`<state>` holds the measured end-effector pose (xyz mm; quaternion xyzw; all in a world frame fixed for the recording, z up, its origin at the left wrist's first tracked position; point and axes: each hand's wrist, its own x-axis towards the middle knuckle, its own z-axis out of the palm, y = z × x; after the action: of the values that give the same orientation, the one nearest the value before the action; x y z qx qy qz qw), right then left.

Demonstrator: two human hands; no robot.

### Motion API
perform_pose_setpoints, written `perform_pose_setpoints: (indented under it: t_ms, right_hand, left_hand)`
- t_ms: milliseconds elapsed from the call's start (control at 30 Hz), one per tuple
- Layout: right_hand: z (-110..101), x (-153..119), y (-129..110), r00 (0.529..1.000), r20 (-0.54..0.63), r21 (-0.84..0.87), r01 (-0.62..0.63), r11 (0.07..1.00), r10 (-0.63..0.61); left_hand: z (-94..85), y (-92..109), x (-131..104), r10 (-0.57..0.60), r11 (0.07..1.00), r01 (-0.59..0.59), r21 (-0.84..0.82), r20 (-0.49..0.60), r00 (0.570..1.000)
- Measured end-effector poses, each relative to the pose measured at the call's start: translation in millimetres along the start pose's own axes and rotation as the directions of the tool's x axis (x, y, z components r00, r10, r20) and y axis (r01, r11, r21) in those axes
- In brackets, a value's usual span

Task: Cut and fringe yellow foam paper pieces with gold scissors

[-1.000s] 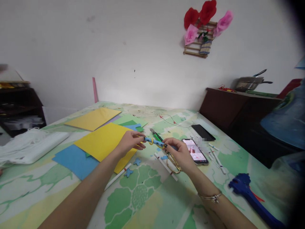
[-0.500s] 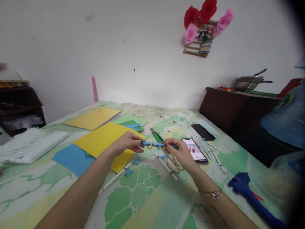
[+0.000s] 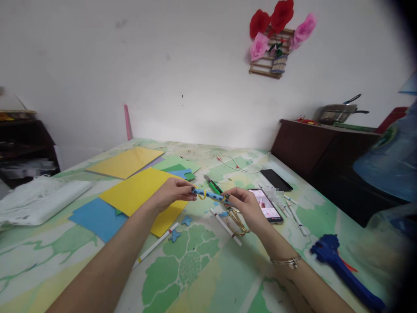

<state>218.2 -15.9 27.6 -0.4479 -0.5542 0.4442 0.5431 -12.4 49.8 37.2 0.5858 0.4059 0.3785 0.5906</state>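
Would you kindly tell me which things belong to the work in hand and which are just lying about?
Probably in the work:
spotted blue strip with yellow curl, between left hand and right hand
small blue cut-outs
bright yellow sheet
green cutter

Apparently lying about:
black rectangular device
blue plastic tool
metal pan

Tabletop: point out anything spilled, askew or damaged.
No clear spill or damage. The nearer yellow sheet lies askew across the blue sheet, and two small blue cut-outs sit loose by a marker, like stray scraps. Dark marks dot the tablecloth's far end; stains or print, I cannot tell.
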Motion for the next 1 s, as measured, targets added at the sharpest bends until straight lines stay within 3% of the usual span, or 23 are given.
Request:
perform_pose_setpoints:
  t_ms: [1000]
  right_hand:
    - [1.9,-1.2,-3.4,0.954,0.052,0.128,-0.300,0.945,0.296]
  left_hand:
    - [-2.9,0.9,0.9,0.046,0.998,-0.046,0.030,0.008,0.999]
